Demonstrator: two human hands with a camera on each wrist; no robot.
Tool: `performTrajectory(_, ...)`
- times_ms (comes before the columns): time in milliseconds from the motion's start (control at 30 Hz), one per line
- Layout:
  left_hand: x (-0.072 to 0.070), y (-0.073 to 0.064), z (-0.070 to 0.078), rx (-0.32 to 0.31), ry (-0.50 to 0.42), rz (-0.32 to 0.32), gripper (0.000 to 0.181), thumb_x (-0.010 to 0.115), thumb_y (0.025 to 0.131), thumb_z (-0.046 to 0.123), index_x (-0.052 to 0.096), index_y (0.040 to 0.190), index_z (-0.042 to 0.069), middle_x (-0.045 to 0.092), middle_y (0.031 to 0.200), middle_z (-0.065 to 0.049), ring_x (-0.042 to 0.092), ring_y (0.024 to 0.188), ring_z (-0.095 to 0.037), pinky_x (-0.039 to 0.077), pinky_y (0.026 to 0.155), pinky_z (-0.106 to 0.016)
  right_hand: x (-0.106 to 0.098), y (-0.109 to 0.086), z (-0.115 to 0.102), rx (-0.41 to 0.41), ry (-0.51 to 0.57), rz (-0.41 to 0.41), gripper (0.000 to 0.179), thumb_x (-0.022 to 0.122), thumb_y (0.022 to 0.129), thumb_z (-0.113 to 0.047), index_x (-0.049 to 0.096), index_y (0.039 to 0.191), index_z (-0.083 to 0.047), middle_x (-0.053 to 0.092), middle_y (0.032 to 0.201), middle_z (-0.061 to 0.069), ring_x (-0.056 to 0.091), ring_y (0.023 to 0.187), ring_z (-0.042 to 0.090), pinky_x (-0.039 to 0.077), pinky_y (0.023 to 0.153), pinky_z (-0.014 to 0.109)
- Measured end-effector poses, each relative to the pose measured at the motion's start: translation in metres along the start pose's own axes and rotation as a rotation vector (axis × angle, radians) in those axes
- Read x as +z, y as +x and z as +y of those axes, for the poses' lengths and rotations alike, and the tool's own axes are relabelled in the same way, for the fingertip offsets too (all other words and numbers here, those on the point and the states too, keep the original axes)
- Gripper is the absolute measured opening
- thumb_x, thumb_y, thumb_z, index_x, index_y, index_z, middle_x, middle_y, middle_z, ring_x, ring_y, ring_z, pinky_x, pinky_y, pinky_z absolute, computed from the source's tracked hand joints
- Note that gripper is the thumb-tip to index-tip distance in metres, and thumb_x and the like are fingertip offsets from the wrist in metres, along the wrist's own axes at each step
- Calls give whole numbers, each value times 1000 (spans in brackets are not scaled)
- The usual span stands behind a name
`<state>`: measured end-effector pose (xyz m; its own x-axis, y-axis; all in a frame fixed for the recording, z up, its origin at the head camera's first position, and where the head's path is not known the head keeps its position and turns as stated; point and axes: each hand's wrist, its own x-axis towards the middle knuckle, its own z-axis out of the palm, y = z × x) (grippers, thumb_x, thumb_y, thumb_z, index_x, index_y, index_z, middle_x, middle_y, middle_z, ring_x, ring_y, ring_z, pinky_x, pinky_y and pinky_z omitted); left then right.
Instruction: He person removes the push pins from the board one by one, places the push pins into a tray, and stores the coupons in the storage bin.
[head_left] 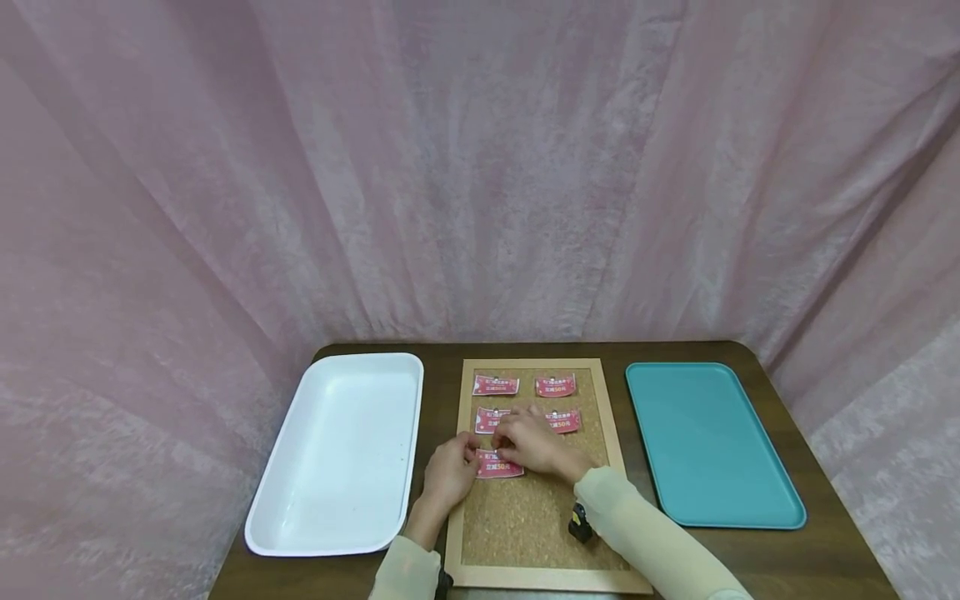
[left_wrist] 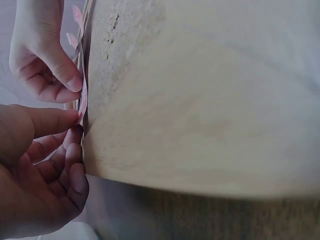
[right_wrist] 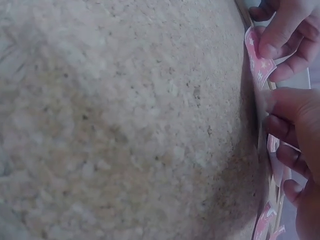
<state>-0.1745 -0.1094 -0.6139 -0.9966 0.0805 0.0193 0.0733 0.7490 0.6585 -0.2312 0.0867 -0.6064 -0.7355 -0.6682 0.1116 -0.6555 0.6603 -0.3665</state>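
Lowest pink coupon (head_left: 501, 468) on the left half of the corkboard (head_left: 525, 525) says "立减50元". Left hand (head_left: 452, 472) pinches its left edge; right hand (head_left: 534, 442), fingers nearly closed, sits at its top, can't tell on what.

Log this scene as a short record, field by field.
Surface: dark wooden table
Board: wood-framed corkboard
Left of board: white tray
Right of board: teal tray
On board: five pink coupons, two rows of two, one lower left
Left hand: pinches left end of lowest coupon
Right hand: at that coupon's top edge; grip unclear
Backdrop: pink curtain
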Motion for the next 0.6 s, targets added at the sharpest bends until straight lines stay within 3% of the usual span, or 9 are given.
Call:
performTrajectory(300, 3, -1, -2, -1, -16, 11, 17, 77, 86, 5, 71, 100, 11, 64, 75, 4, 55, 65, -9, 42, 56, -28, 7, 3, 3, 151, 157, -21, 12, 84, 85, -19, 74, 83, -26, 65, 83, -14, 52, 88, 10, 34, 91, 41)
performTrajectory(600, 3, 0, -3, -13, -25, 39, 15, 78, 86, 6, 71, 98, 12, 65, 74, 5, 56, 65, -9, 43, 56, -29, 6, 7, -2, 200, 192, -35, 12, 82, 85, -13, 74, 81, -21, 65, 75, -11, 49, 82, 12, 32, 84, 40)
